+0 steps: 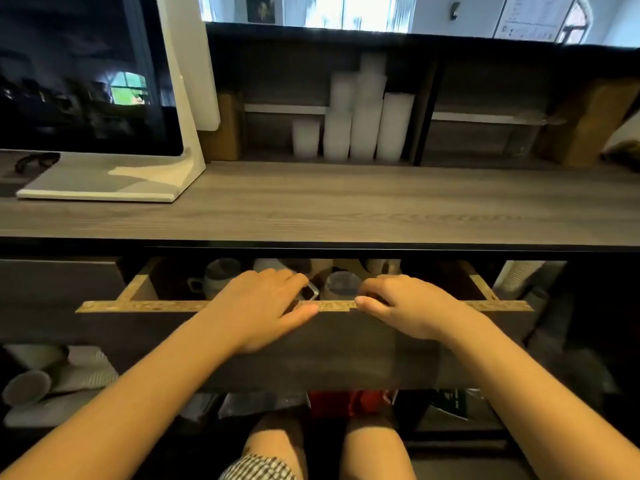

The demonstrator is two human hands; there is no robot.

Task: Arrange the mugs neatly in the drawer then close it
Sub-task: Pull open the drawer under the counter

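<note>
Paper cups (52, 379) lying on their sides on the shelf at lower left, below and outside the drawer, so no part of the mug job. Monitor (86, 74) on its white stand at the table's (346, 209) left end, well clear of the work. Drawer (346, 348) pulled only partway out from under the table edge, raw chipboard top edge of the front panel showing, enough of a gap to see in but most of the inside hidden in shadow.

Grey mug (216, 277) toward the left of the opening, handle turned left, upright as far as can be told. More mugs (341, 284) crowded between and behind the hands, blurred, count and order not clear; probably not yet neat.

Left hand (258, 306) draped flat over the front panel, fingers loosely spread and curled down inside, thumb along the panel's top edge; gripping only the panel, though fingertips may brush something pale just behind. Right hand (405, 304) the same way just to the right, fingers hooked over the edge, thumb tip on the chipboard, holding no mug. Both placed near the middle, likely to slide the drawer evenly; whether opening or shutting, cannot tell.

Stacks of white plastic cups (353, 116) on the back shelf, upright, right of the monitor
</note>
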